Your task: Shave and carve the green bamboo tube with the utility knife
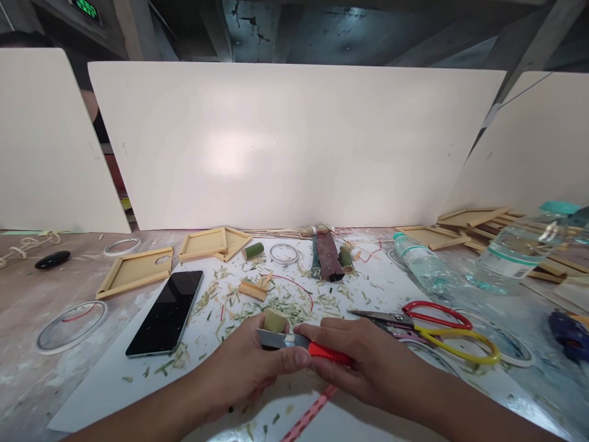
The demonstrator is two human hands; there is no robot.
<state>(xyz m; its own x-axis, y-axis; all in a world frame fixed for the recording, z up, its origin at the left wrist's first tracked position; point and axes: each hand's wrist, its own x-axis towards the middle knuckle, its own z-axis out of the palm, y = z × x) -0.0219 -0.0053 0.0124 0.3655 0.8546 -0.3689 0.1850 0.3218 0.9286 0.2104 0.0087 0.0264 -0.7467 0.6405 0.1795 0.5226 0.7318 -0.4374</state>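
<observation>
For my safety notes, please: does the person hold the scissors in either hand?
No, the left hand holds a short green piece and the right hand a red-handled knife, while the scissors lie to their right.

Green lit sign: lower line reads "EXIT", rest blurred. Bottle label: print illegible.

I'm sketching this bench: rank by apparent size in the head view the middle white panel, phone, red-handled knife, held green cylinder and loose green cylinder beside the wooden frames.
1. Middle white panel
2. Phone
3. Red-handled knife
Smallest, unranked: held green cylinder and loose green cylinder; alike, but the held one is nearer.
</observation>
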